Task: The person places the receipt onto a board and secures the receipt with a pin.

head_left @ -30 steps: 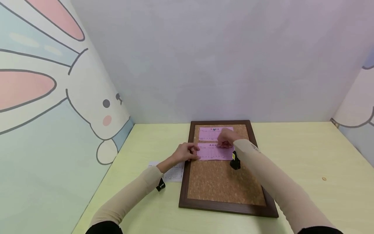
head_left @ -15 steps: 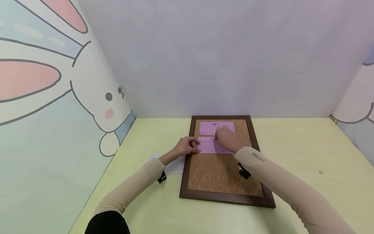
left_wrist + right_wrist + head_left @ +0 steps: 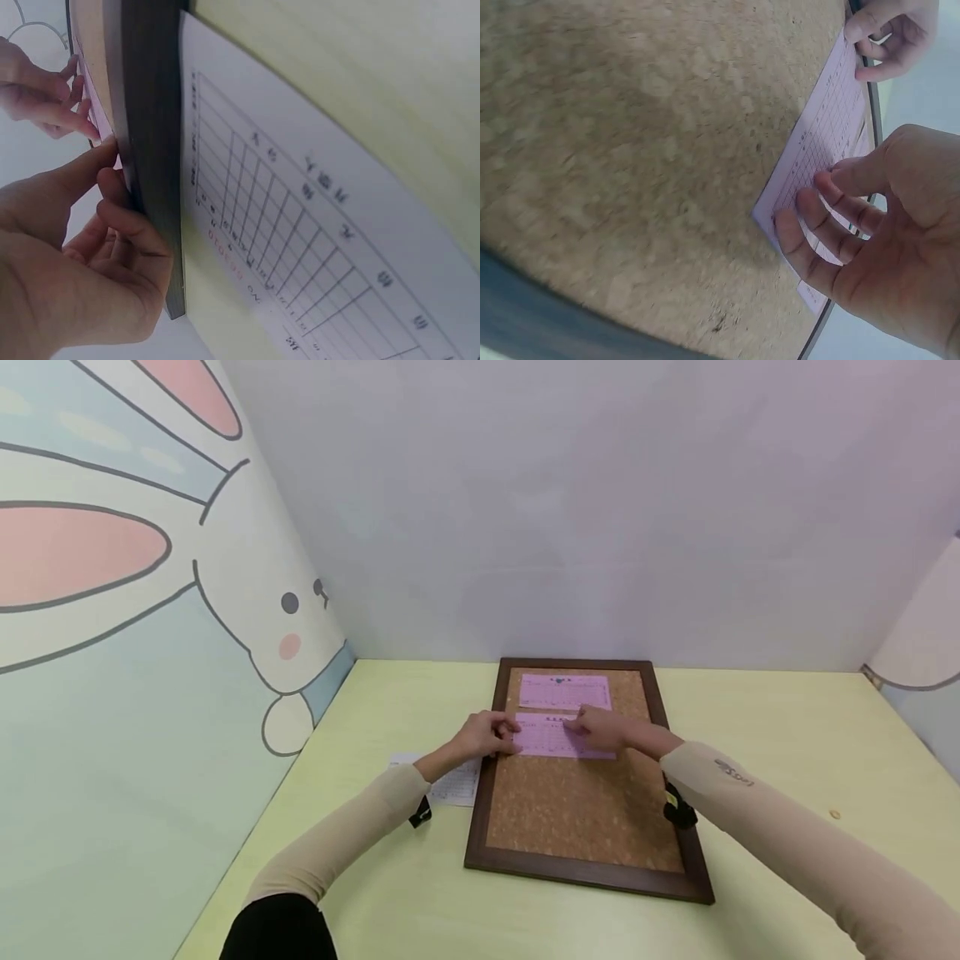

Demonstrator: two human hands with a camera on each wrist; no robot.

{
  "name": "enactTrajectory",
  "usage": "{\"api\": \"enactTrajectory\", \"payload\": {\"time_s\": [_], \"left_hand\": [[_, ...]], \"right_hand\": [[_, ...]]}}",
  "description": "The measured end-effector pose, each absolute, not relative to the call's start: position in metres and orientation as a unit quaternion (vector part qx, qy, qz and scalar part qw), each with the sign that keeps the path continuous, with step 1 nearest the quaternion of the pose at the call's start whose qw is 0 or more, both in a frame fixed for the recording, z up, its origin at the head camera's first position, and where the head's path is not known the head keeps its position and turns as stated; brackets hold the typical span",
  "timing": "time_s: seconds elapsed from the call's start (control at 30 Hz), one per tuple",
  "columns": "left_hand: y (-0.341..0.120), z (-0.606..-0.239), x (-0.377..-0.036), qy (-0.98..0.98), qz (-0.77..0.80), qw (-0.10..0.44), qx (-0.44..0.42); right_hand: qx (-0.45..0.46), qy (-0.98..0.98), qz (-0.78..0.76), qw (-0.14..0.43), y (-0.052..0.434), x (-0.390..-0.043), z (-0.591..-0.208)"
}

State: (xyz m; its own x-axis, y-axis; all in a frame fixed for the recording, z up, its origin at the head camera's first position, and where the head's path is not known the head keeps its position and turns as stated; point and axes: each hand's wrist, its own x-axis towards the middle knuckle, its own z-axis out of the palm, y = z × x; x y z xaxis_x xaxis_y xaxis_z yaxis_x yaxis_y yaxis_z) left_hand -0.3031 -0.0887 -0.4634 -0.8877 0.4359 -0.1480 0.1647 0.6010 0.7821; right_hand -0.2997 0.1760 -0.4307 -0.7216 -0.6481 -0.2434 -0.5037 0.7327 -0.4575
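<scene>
A cork board [image 3: 577,810] in a dark wooden frame [image 3: 480,810] lies on the yellow-green table. Two pink printed slips lie on its far half: an upper slip [image 3: 564,691] and a lower slip [image 3: 555,739]. My left hand [image 3: 483,735] is at the lower slip's left end, over the frame, with thumb and curled fingers pinching that edge [image 3: 94,112]. My right hand [image 3: 600,731] rests on the same slip's right half. In the right wrist view its fingertips [image 3: 799,232] press on the pink paper [image 3: 817,135] against the cork [image 3: 630,150].
A white printed form [image 3: 453,785] lies on the table, partly tucked under the board's left frame [image 3: 150,150]. A small brown object [image 3: 834,814] sits far right on the table. Walls close the table at the back and both sides, with a rabbit picture on the left.
My right hand has come down from near the upper slip onto the lower slip, and its forearm has swung right. The left hand stays at the slip's left end.
</scene>
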Motion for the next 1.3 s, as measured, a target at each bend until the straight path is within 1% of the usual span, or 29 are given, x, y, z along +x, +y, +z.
{"api": "enactTrajectory", "payload": {"time_s": [0.13,0.33,0.47,0.57,0.73,0.87,1.0,1.17,1.3], "left_hand": [[-0.088,-0.463,-0.302,0.883,0.404,0.158,0.177],[-0.093,-0.459,-0.298,0.877,0.407,0.179,0.181],[-0.101,-0.452,-0.297,0.864,0.436,0.188,0.164],[-0.109,-0.446,-0.297,0.864,0.438,0.194,0.158],[-0.129,-0.442,-0.295,0.868,0.424,0.197,0.167],[-0.151,-0.441,-0.292,0.876,0.409,0.169,0.192],[-0.177,-0.44,-0.292,0.885,0.389,0.141,0.213],[-0.213,-0.439,-0.288,0.892,0.36,0.155,0.223],[-0.237,-0.441,-0.278,0.895,0.351,0.166,0.221]], "right_hand": [[-0.329,0.903,-0.184,0.206,0.19,-0.294,-0.427],[-0.322,0.88,-0.233,0.259,0.222,-0.277,-0.419],[-0.292,0.863,-0.288,0.293,0.251,-0.265,-0.418],[-0.262,0.86,-0.316,0.304,0.272,-0.257,-0.419],[-0.245,0.856,-0.346,0.296,0.298,-0.248,-0.427],[-0.253,0.851,-0.361,0.285,0.309,-0.245,-0.434],[-0.279,0.849,-0.37,0.253,0.312,-0.244,-0.439],[-0.31,0.852,-0.362,0.218,0.313,-0.245,-0.443],[-0.305,0.861,-0.347,0.215,0.313,-0.246,-0.445]]}}
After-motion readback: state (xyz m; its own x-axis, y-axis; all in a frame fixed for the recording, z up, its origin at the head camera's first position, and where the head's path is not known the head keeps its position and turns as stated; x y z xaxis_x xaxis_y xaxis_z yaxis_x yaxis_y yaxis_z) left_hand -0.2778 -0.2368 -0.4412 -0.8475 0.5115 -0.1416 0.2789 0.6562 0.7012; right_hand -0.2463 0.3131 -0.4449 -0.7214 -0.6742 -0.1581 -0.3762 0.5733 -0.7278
